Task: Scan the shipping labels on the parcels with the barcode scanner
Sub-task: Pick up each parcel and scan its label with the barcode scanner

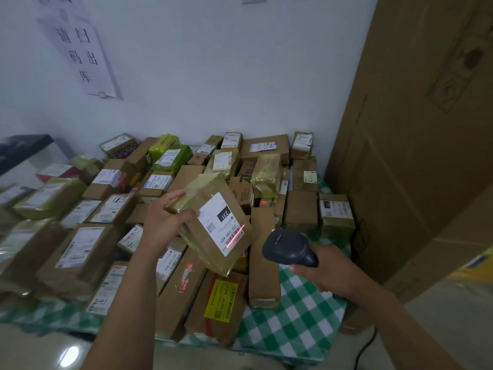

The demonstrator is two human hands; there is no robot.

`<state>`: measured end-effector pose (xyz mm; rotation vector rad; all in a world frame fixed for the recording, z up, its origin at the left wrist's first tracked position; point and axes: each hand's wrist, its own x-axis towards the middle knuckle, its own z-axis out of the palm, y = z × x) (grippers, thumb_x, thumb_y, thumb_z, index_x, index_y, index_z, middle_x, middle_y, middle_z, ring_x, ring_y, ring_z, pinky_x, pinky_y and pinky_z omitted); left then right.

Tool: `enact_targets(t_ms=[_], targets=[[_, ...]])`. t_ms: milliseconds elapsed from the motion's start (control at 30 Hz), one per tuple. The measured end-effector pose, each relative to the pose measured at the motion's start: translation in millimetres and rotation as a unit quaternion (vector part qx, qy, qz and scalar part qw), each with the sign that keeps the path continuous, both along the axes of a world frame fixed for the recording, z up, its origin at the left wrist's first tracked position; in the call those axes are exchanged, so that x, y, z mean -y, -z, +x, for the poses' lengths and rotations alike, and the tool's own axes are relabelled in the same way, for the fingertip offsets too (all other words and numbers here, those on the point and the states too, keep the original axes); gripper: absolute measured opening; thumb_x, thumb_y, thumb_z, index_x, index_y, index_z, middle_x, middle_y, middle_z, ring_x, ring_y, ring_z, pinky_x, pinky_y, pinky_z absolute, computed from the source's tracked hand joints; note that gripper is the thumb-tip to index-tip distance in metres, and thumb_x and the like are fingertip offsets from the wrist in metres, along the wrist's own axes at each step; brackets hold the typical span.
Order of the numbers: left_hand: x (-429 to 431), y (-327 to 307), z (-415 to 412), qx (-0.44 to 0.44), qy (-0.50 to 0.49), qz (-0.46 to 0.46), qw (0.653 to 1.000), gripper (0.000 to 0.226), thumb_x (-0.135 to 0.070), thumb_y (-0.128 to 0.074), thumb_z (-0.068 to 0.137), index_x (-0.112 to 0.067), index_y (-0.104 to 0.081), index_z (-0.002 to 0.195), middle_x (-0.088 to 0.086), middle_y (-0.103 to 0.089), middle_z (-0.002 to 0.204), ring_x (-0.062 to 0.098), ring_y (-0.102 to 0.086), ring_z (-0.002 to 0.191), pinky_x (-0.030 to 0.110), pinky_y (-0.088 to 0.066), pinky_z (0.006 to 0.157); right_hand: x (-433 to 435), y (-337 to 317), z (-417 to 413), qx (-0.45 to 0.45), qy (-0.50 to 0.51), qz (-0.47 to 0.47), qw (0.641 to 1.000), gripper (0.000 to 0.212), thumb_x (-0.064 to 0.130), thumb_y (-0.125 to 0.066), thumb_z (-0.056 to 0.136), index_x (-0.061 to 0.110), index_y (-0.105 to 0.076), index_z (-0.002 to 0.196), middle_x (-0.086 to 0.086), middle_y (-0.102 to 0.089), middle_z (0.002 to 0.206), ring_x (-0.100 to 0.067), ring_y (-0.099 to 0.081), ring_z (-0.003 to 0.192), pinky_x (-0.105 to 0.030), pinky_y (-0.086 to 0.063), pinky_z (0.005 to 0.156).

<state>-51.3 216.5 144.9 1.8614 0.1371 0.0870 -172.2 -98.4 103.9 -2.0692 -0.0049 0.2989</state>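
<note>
My left hand [166,213] grips a tape-wrapped cardboard parcel [210,252] by its upper left end and holds it tilted above the pile. Its white shipping label [220,222] faces me, marked 231. A red scan line crosses the label's lower right corner. My right hand [324,267] holds a dark grey barcode scanner [289,247] by the handle, its head pointing at the label from the right, a short gap away. Several more labelled parcels [80,247] cover the table.
The table carries a green-and-white checked cloth [288,324], bare at the front right. Tall cardboard cartons [416,145] stand against the table's right side. A white wall with a paper notice [82,54] is behind. The scanner's black cable [366,345] hangs at the lower right.
</note>
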Motion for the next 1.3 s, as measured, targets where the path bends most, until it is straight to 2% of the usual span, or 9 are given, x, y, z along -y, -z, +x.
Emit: enact_targets(t_ms=[133,267,600,867,967,1033,1167,1233,1300], targets=[[-1,5,0,0.007,0.001,0.011,1.000,0.055,-0.011,-0.086,0.068,-0.035,-0.066,0.113,-0.004,-0.062,0.116,0.021,-0.062,0.103,0.038,-0.055,0.080,0,2,-2,-0.010,0.002,0.001,1.000,0.013,0.030,-0.074,0.087,0.033,-0.063,0.092,0.010,-0.063,0.060,0.004,-0.056,0.046,-0.016,-0.043,0.044],[-3,7,0,0.007,0.001,0.021,1.000,0.057,-0.014,-0.087,0.069,-0.035,-0.066,0.118,0.006,-0.055,0.130,0.026,-0.058,0.114,0.049,-0.053,0.093,-1,-2,-5,-0.011,-0.005,-0.004,1.000,0.014,0.030,-0.074,0.088,0.033,-0.062,0.094,0.007,-0.061,0.067,0.005,-0.056,0.047,-0.016,-0.044,0.045],[4,3,-11,0.007,0.003,0.039,0.999,0.057,-0.017,-0.089,0.067,-0.036,-0.066,0.116,0.003,-0.058,0.128,0.026,-0.057,0.115,0.050,-0.052,0.093,-4,-7,-12,-0.011,0.000,0.002,1.000,0.013,0.027,-0.073,0.089,0.031,-0.062,0.094,0.008,-0.060,0.060,0.002,-0.054,0.044,-0.017,-0.044,0.046],[39,-9,-23,-0.004,0.008,0.005,1.000,0.083,-0.054,-0.078,0.049,-0.038,-0.057,0.128,-0.003,-0.057,0.127,0.018,-0.059,0.110,0.046,-0.055,0.091,-3,-17,-4,0.034,0.194,0.161,0.967,0.026,0.025,-0.067,0.092,0.003,-0.063,0.079,-0.004,-0.065,0.055,-0.014,-0.058,0.043,-0.026,-0.050,0.048],[57,-3,-26,-0.038,-0.005,-0.027,0.999,0.076,-0.056,-0.076,0.057,-0.031,-0.058,0.126,-0.004,-0.058,0.122,0.017,-0.059,0.108,0.043,-0.054,0.090,-2,-14,1,0.028,0.265,0.226,0.937,0.015,0.025,-0.067,0.092,0.010,-0.067,0.089,-0.006,-0.074,0.067,-0.014,-0.069,0.054,-0.021,-0.052,0.046],[69,4,-28,-0.054,-0.017,-0.051,0.997,0.061,-0.053,-0.079,0.068,-0.029,-0.058,0.120,-0.006,-0.058,0.116,0.011,-0.059,0.098,0.032,-0.051,0.077,0,-3,0,0.022,0.300,0.244,0.922,0.011,0.024,-0.069,0.091,0.014,-0.067,0.095,-0.006,-0.076,0.076,-0.016,-0.073,0.067,-0.024,-0.056,0.053],[90,14,-30,-0.073,-0.061,-0.051,0.994,0.042,-0.049,-0.076,0.078,-0.033,-0.050,0.106,-0.010,-0.051,0.101,0.010,-0.052,0.088,0.028,-0.041,0.067,3,24,-22,0.042,0.339,0.227,0.912,0.007,0.022,-0.070,0.090,0.026,-0.064,0.089,0.005,-0.072,0.083,0.007,-0.067,0.063,-0.007,-0.047,0.051],[98,19,-29,-0.089,-0.087,-0.096,0.988,0.040,-0.049,-0.074,0.080,-0.031,-0.049,0.106,-0.014,-0.049,0.092,0.012,-0.051,0.087,0.033,-0.043,0.075,1,37,-37,0.041,0.337,0.225,0.913,0.009,0.023,-0.071,0.088,0.028,-0.065,0.091,0.001,-0.073,0.092,0.005,-0.068,0.071,-0.013,-0.052,0.062],[108,23,-29,-0.106,-0.088,-0.130,0.982,0.039,-0.050,-0.071,0.082,-0.028,-0.048,0.105,-0.017,-0.046,0.089,0.011,-0.051,0.084,0.039,-0.048,0.082,-2,50,-47,0.028,0.334,0.255,0.907,0.014,0.021,-0.072,0.088,0.024,-0.067,0.101,-0.003,-0.074,0.101,-0.011,-0.071,0.091,-0.033,-0.055,0.085]])
